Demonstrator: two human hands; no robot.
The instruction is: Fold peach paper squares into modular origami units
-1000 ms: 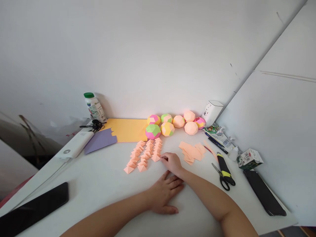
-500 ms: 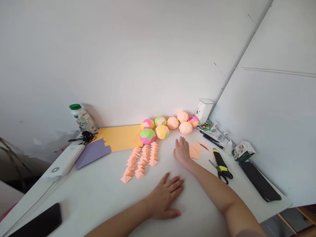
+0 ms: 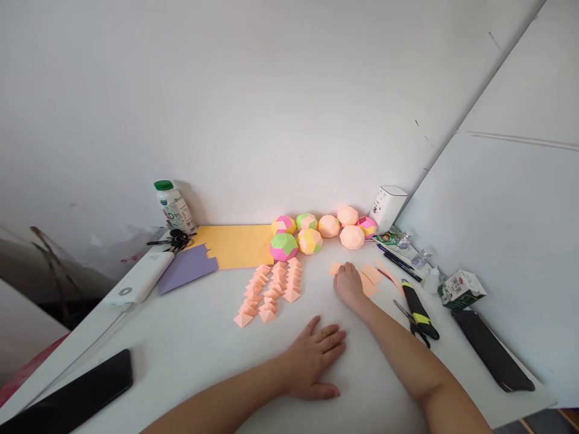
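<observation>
My left hand [image 3: 314, 360] lies flat on the white table [image 3: 190, 343], fingers spread, holding nothing. My right hand [image 3: 348, 283] rests on a loose stack of peach paper squares [image 3: 371, 277], its fingers curled down onto them. To its left stand three rows of folded peach paper units [image 3: 271, 289]. Behind them, along the wall, sit several paper polyhedron balls [image 3: 316, 232], some peach, some pink, green and yellow.
Scissors [image 3: 416, 316] and a black phone [image 3: 493, 358] lie at the right, beside a small carton [image 3: 461, 288] and pens [image 3: 398, 256]. Yellow paper [image 3: 235, 244], purple paper [image 3: 187, 268], a power bank [image 3: 140, 277], keys [image 3: 174, 240] and a bottle [image 3: 174, 207] sit at the left. A second phone [image 3: 72, 401] is near left.
My right hand left the rows of folded units and moved right onto the stack of peach squares. The left hand stayed flat on the table.
</observation>
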